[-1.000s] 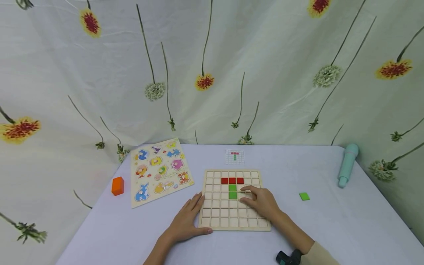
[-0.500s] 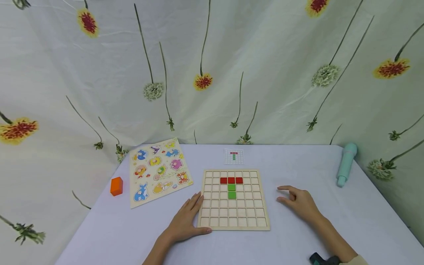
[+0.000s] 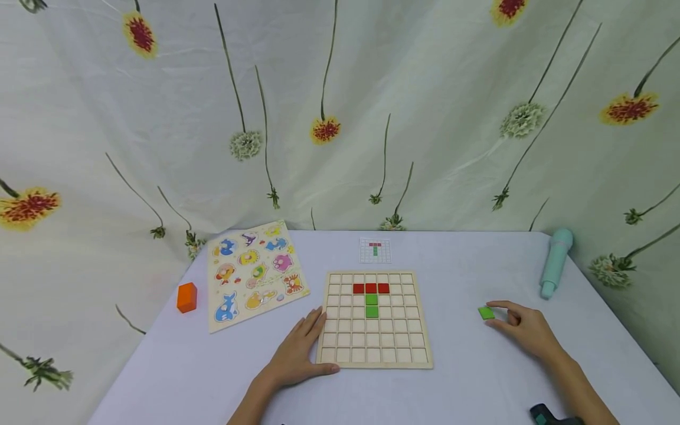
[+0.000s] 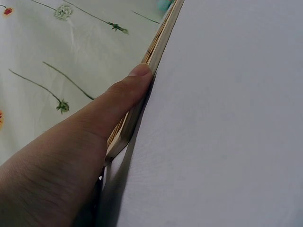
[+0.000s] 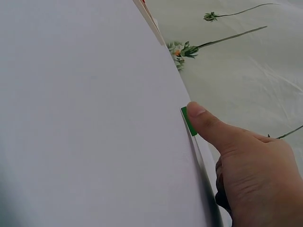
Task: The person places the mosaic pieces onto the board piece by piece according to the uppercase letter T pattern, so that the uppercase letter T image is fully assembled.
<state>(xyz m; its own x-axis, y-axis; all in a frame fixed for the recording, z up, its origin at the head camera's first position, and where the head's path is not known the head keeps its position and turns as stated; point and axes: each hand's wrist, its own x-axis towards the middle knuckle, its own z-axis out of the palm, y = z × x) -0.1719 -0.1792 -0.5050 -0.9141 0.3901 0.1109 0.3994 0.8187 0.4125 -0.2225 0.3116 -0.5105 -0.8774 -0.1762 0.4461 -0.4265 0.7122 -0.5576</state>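
A square wooden grid board lies on the white table. Three red tiles form a row in it, with two green tiles in a column below the middle one. My left hand rests against the board's left side and lower left corner, fingers extended; in the left wrist view its thumb touches the board's edge. Off to the right, my right hand pinches a loose green tile between thumb and index finger. The right wrist view shows the thumb on that green tile.
Behind the board lies a small pattern card with a red and green T. At left are an animal puzzle board and an orange block. A teal microphone-shaped object lies near the right edge. Flowered cloth hangs behind.
My right hand has moved right from the board, over the table, to the loose green tile and now pinches it. The left hand stays at the board.
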